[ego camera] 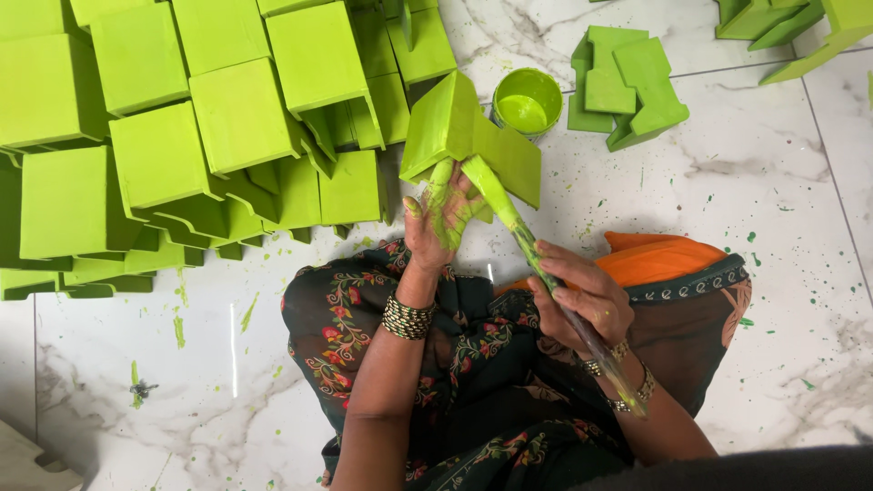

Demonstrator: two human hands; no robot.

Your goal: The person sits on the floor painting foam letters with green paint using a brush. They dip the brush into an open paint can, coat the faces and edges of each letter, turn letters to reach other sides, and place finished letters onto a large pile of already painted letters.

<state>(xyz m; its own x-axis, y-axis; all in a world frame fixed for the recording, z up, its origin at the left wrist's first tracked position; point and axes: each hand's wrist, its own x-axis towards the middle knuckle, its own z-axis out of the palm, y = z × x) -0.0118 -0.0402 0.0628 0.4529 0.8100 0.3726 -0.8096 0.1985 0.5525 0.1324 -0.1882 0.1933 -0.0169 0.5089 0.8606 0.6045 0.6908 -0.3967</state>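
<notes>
Overhead, one green-painted block (468, 136) is held above the lap by the left hand (441, 218) while a paintbrush (536, 264) is worked against it by the right hand (582, 295).

One block is in hand; its faces are coated in bright lime green, and it is shaped like a wedge with a stepped underside. The left fingers (435, 186), smeared green, are curled around its lower edge. The right fingers are closed around the one paint-streaked brush handle. One round paint pot (527, 100) stands just behind the block on the marble floor (773, 182). More than a dozen painted blocks are stacked at left (182, 136); their exact number cannot be told.
</notes>
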